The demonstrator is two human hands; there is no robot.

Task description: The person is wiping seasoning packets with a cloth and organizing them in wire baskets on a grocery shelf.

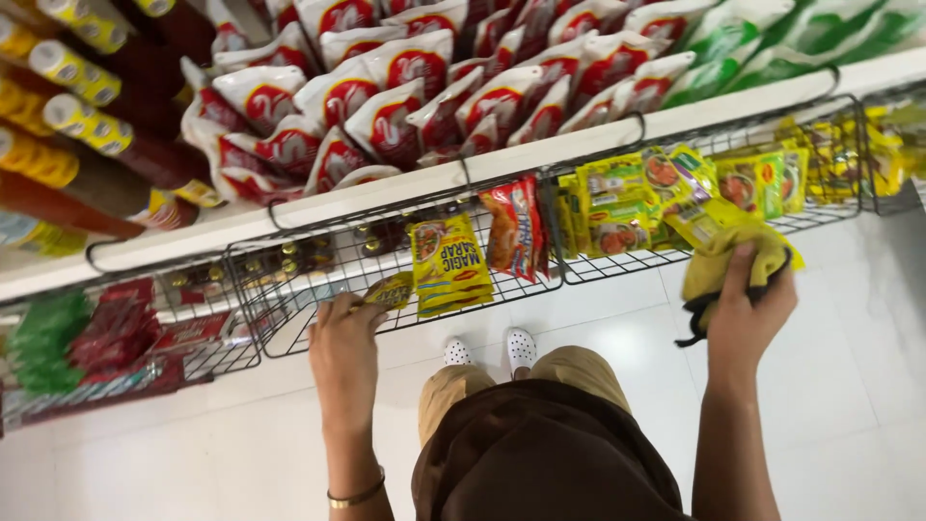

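Observation:
My left hand (342, 352) grips a small yellow sachet (390, 289) at the front rim of a black wire basket (289, 333) hung below a white shelf. My right hand (745, 311) is closed on a yellow cloth with a dark edge (719, 268), held against the front of the wire basket to the right (617, 265). That basket is packed with yellow seasoning packets (617, 207). Yellow and red sachets (449, 262) hang on the wire between my two hands.
The white shelf (405, 188) above carries red-and-white snack bags (386, 106), green bags (772, 43) at the right and bottles with yellow caps (77, 116) at the left. Red packets (116, 333) fill a basket at far left. White floor tiles (849, 386) and my white shoes (490, 349) lie below.

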